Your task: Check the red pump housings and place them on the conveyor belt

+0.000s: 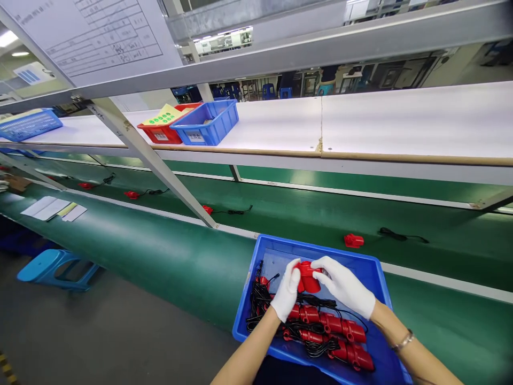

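Note:
Both hands wear white gloves and meet over a large blue bin (316, 245). Between them is a red plastic part (309, 279). My left hand (287, 291) grips its left side, fingers closed on it. On its right side, my right hand (340, 283) closes its thumb and fingers on the same part. Below the hands, several red units (348, 353) with coiled black cables (260, 299) lie in rows in the bin. A lone red unit (354, 240) and its black cable (401, 235) rest on the green belt beyond the bin.
More red units (131, 195) lie along the belt at left. A white shelf (276, 125) holds a red bin (166, 133) and a blue bin (216, 125). Papers (52, 207) lie on the green bench (176, 256); a blue stool (48, 264) stands below. A slanted metal post (152, 163) crosses the view.

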Demonstrator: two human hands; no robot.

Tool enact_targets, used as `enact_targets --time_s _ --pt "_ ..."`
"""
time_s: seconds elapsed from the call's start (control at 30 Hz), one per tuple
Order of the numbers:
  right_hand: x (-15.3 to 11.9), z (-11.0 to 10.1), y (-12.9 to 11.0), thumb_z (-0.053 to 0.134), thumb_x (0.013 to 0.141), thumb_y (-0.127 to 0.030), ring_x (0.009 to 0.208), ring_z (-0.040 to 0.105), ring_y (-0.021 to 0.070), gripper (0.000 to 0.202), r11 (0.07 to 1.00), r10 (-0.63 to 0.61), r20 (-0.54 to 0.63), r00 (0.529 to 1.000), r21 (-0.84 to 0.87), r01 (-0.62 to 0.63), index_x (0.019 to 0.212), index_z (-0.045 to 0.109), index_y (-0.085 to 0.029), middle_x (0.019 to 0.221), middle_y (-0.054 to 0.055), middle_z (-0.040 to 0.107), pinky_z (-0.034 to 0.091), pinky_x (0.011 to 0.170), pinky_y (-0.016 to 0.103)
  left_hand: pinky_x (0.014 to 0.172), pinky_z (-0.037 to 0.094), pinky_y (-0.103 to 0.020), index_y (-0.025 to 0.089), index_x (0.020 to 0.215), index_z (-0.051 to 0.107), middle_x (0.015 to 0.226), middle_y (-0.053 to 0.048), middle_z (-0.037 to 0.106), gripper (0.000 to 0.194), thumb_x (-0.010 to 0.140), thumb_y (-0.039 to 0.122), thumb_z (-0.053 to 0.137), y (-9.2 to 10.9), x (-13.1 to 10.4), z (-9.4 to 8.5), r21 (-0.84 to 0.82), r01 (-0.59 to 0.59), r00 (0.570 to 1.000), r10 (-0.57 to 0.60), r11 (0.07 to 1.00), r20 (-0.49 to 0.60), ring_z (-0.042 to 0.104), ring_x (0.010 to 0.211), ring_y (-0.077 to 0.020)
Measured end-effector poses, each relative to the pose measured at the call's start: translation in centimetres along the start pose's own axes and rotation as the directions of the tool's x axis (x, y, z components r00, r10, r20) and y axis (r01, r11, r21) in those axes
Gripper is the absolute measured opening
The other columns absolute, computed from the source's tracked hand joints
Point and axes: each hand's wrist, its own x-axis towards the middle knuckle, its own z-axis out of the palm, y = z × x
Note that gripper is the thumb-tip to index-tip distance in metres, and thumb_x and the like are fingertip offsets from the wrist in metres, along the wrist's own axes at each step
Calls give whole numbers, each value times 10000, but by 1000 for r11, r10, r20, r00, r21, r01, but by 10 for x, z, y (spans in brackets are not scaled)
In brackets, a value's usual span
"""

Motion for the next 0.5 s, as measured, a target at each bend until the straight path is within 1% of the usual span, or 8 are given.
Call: enact_targets --time_s 0.07,0.1,0.17,0.23,0.3,0.37,0.43,0.5 --pt "-13 -17 -21 449 993 -363 995 606 162 226 1000 9 -13 1000 18 -9 1122 591 -244 1100 38 640 502 914 336 928 532 -370 218 1446 386 1286 -114 619 590 986 582 324 28 -8 13 -233 78 993 -55 969 101 655 1040 -209" --pt "-20 -22 -30 469 984 -387 1002 604 165 236 998 43 -45 998 36 -41 1130 597 -253 1113 32 640 498 923 341 867 548 -358 231 1446 374 1228 -100 638 604 971 603 355 42 -12 17 -358 137 985 -87 923 152 666 940 -197" --pt "-34 -28 -46 482 971 -443 996 607 173 287 979 179 -144 973 122 -162 1171 594 -270 1132 27 642 501 918 350 762 550 -312 240 1373 440 1118 -67 648 570 953 622 391 69 -21 19 -541 214 973 -129 813 191 639 806 -163" --pt "-49 -26 -58 438 978 -490 970 616 176 360 925 340 -189 921 247 -290 1244 566 -284 1116 24 650 517 890 350 656 526 -261 237 1254 508 1014 -37 632 518 950 636 379 89 -30 20 -609 231 973 -178 759 147 594 726 -138" --pt "-60 -18 -68 391 987 -513 967 622 176 414 874 417 -147 897 336 -351 1302 534 -286 1105 27 651 527 886 346 630 509 -244 244 1175 524 943 -15 605 480 961 635 345 103 -39 21 -624 206 974 -221 754 55 565 709 -131" --pt "-67 -7 -77 422 965 -533 1010 622 188 454 865 412 -119 903 361 -348 1317 526 -266 1146 45 639 525 920 355 746 514 -256 247 1130 528 955 -10 594 427 979 600 341 111 -47 24 -607 131 978 -202 784 -50 572 799 -139" --pt "-70 4 -86 471 933 -545 1052 619 207 490 876 403 -152 902 348 -333 1309 528 -236 1199 72 622 523 937 374 873 483 -262 246 1105 529 1012 -13 591 380 992 565 357 114 -53 28 -574 51 978 -157 817 -137 569 912 -144" --pt "-69 11 -93 488 920 -538 1052 624 220 483 892 403 -198 893 305 -335 1277 537 -216 1185 86 626 528 921 391 884 470 -268 247 1107 521 1013 -14 589 380 994 565 349 116 -59 30 -559 41 974 -158 828 -163 566 921 -148"
